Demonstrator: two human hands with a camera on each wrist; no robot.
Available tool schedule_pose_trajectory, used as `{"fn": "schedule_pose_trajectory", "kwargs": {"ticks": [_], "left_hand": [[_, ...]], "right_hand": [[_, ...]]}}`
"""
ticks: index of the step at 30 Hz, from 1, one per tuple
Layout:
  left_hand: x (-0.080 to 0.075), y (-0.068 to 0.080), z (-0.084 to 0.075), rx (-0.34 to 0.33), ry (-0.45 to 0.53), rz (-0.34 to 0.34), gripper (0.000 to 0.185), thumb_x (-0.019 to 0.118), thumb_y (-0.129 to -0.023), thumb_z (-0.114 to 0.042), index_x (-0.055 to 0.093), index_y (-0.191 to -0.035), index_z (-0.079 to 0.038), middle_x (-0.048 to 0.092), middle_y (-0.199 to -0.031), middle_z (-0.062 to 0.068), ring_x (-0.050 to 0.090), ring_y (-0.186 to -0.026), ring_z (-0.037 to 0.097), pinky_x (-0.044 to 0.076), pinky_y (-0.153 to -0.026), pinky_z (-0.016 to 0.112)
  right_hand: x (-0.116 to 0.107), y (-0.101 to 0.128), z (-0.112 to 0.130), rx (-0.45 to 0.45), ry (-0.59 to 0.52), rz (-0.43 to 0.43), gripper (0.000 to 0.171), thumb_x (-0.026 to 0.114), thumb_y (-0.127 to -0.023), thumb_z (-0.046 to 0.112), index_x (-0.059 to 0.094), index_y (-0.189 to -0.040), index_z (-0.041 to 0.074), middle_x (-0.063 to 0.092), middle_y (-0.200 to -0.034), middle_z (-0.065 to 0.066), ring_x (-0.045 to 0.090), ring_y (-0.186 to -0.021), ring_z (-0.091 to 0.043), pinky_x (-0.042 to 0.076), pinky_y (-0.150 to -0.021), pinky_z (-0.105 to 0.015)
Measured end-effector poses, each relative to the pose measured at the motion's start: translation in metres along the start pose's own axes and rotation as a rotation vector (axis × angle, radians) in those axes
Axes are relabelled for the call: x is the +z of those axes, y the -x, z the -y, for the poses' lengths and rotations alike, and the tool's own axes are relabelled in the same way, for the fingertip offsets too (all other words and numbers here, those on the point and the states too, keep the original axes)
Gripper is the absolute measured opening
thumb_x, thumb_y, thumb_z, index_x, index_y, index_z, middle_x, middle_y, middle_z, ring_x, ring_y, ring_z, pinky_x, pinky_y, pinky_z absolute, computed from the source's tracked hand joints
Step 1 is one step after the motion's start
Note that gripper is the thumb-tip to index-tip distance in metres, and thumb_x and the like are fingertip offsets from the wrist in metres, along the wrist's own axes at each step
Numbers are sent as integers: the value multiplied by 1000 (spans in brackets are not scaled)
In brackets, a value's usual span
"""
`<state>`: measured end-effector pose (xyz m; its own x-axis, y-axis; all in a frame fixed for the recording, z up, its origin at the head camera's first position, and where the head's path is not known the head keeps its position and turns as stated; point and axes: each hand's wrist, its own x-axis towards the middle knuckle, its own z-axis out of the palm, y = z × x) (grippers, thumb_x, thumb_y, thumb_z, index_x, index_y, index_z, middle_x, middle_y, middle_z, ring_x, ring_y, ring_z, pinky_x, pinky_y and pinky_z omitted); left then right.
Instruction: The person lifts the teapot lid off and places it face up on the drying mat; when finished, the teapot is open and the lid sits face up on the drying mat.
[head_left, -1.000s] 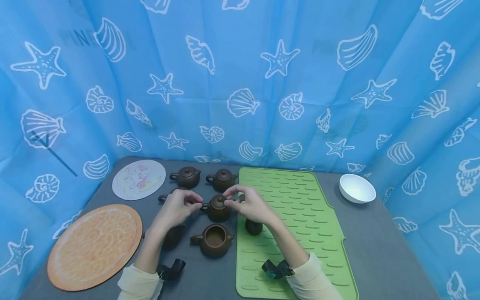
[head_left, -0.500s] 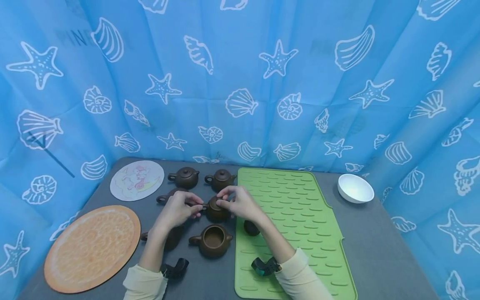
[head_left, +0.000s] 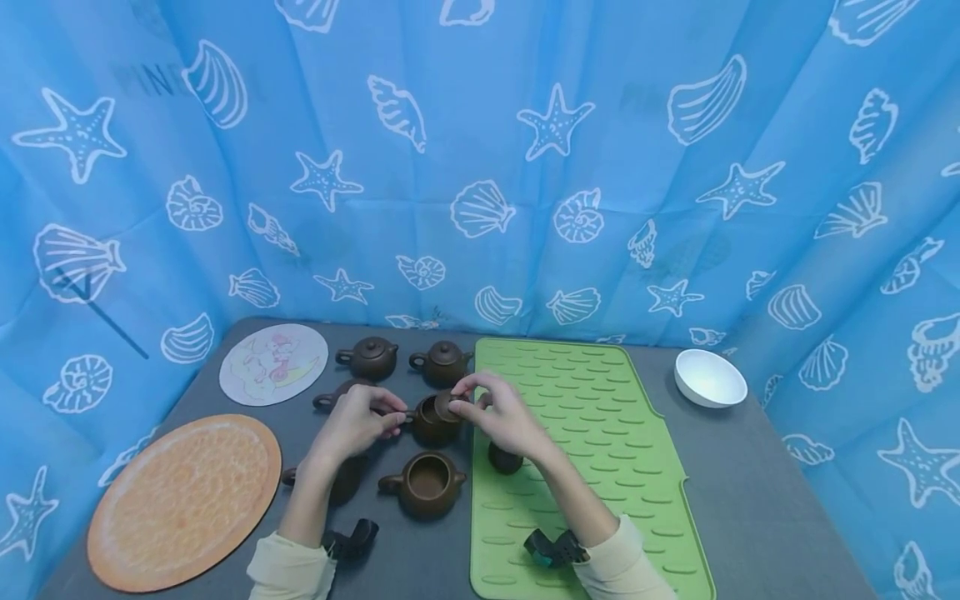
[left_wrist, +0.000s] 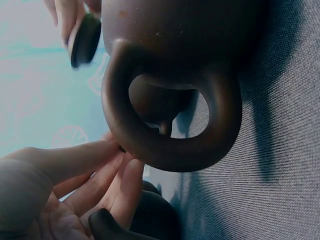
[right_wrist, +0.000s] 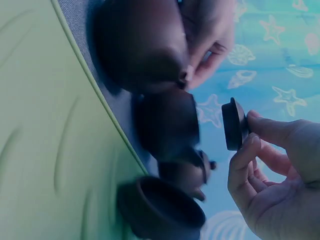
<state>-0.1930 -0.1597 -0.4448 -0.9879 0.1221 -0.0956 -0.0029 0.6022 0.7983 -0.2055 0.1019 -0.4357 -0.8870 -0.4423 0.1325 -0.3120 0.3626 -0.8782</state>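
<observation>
A small brown teapot (head_left: 431, 423) stands on the grey table between my hands. My left hand (head_left: 363, 419) pinches its loop handle (left_wrist: 170, 125) with its fingertips (left_wrist: 107, 162). My right hand (head_left: 497, 414) pinches the teapot's round lid (head_left: 448, 406) by its edge, holding it tilted just above the open mouth. In the right wrist view the lid (right_wrist: 233, 124) is clear of the teapot body (right_wrist: 140, 45). In the left wrist view the lid (left_wrist: 85, 40) shows beyond the pot.
Two lidded teapots (head_left: 371, 357) (head_left: 442, 362) stand behind, a lidless one (head_left: 427, 482) in front, others beside my left arm. A dark lid (head_left: 506, 458) lies on the green mat (head_left: 600, 433). An orange round mat (head_left: 183, 496), a picture disc (head_left: 273, 364) and a white bowl (head_left: 708, 377) surround them.
My right hand took hold of the lid on the middle teapot and has lifted it off, tilting it to the right. My left hand stayed at the handle.
</observation>
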Motion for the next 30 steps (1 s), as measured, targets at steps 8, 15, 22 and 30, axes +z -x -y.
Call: {"fn": "schedule_pose_trajectory", "kwargs": {"ticks": [8,15,22,30], "left_hand": [[0,2,-1,13,0,-3,10,74,-101,-5,81,-109,-6,80,-95,7,74,-80,11,62,-75,29],[2,2,-1,22,-4,-5,11,74,-102,-5,81,-110,-6,80,-95,7,74,-79,12,60,-72,28],[3,3,-1,11,-13,-9,10,74,-102,-6,80,-110,-7,79,-94,7,73,-79,12,60,-74,30],[0,3,-1,22,-19,-6,10,74,-102,-5,80,-109,-7,79,-96,7,73,-79,12,59,-71,28]], "right_hand": [[-35,31,0,9,-6,-37,15,74,-103,12,72,-116,6,65,-124,-19,67,-71,-17,59,-54,-41],[-57,48,-9,32,-68,9,20,66,-108,11,65,-126,3,70,-114,-25,72,-72,-30,63,-64,-45],[-79,53,-18,21,-177,45,46,60,-110,6,50,-155,-1,55,-150,-33,80,-95,-32,67,-80,-49],[-100,58,-26,48,-248,161,49,57,-112,9,48,-159,-2,42,-167,-32,81,-107,-31,65,-98,-39]]}}
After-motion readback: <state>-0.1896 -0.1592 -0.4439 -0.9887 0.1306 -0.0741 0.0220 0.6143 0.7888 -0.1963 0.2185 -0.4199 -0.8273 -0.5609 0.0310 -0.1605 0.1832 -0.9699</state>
